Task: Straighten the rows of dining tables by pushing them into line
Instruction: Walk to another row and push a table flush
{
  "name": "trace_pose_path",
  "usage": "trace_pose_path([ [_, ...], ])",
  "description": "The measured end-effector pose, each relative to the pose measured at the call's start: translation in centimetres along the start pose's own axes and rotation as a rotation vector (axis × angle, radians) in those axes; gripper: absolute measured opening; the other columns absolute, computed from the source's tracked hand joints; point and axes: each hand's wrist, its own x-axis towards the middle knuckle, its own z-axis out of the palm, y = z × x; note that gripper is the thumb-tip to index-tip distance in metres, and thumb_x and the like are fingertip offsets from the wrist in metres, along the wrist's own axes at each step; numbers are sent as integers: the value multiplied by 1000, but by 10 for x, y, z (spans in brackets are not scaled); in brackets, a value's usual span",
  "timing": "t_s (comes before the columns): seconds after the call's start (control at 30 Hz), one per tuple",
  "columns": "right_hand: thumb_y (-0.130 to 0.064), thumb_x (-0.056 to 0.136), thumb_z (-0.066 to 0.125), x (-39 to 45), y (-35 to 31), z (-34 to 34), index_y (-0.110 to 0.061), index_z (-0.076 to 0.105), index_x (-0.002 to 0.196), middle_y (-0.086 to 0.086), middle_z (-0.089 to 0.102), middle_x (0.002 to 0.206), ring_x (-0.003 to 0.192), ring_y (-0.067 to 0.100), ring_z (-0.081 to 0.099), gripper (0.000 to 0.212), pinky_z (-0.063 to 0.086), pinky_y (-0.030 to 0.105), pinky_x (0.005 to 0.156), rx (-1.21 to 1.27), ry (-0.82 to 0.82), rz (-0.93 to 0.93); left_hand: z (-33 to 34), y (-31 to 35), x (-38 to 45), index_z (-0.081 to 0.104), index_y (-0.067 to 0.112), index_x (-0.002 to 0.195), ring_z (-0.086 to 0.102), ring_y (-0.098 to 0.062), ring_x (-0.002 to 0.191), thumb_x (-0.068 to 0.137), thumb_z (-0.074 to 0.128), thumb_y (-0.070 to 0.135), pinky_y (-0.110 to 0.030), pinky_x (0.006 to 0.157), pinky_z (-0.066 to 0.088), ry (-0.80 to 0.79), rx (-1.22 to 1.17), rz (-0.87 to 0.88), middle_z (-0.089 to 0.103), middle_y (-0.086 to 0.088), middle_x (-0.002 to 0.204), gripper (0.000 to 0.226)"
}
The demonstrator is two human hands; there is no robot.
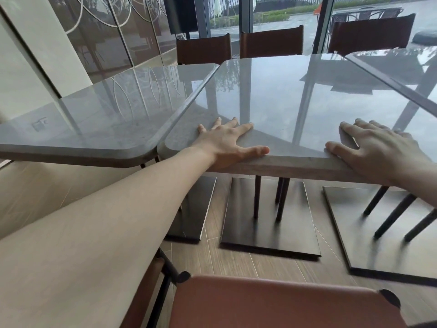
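Observation:
Three grey glossy dining tables stand side by side. The middle table [283,98] has both my hands on its near edge. My left hand [228,144] lies flat near its left corner, fingers spread, thumb along the rim. My right hand [369,147] rests palm down farther right on the same edge, fingers spread on top. The left table [101,114] sits at an angle, its near corner touching or almost touching the middle table's corner. The right table [406,65] lies close along the middle table's right side.
Brown chairs [272,42] stand behind the tables before tall windows. A brown chair back [272,301] is right below me. Dark flat table bases [269,223] and thin chair legs sit on the wood floor. A wall runs along the left.

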Motion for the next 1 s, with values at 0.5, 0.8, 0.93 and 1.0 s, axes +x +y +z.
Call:
trace_pose_path([
  [0.5, -74, 91, 29, 6, 3, 4, -31, 41, 88, -3, 47, 95, 112, 27, 50, 45, 33, 45, 83, -20, -4, 13, 0, -1, 4, 23, 43, 158, 3, -32, 156, 83, 41, 85, -67, 120, -4, 11, -10, 0, 13, 2, 169, 87],
  [0.8, -78, 89, 25, 3, -1, -1, -28, 49, 111, 4, 53, 121, 131, 31, 45, 59, 33, 55, 104, 7, -65, 70, 2, -2, 4, 22, 44, 158, 3, -31, 156, 83, 39, 86, -68, 119, -4, 11, -10, -2, 13, 2, 170, 88],
  [0.93, -81, 81, 18, 2, -3, -2, -26, 48, 111, 7, 52, 125, 134, 31, 43, 69, 31, 57, 108, 15, -84, 89, 2, -3, 5, 18, 47, 157, -1, -30, 157, 82, 37, 87, -67, 120, -7, -18, -7, -14, 8, 5, 170, 87],
  [1.0, -83, 79, 15, 2, -2, -1, -26, 46, 128, 9, 48, 139, 141, 31, 37, 82, 29, 58, 112, 19, -101, 103, 3, -4, 6, 15, 48, 157, -3, -30, 157, 81, 35, 88, -67, 119, -8, -39, -2, -16, 5, 6, 170, 88],
])
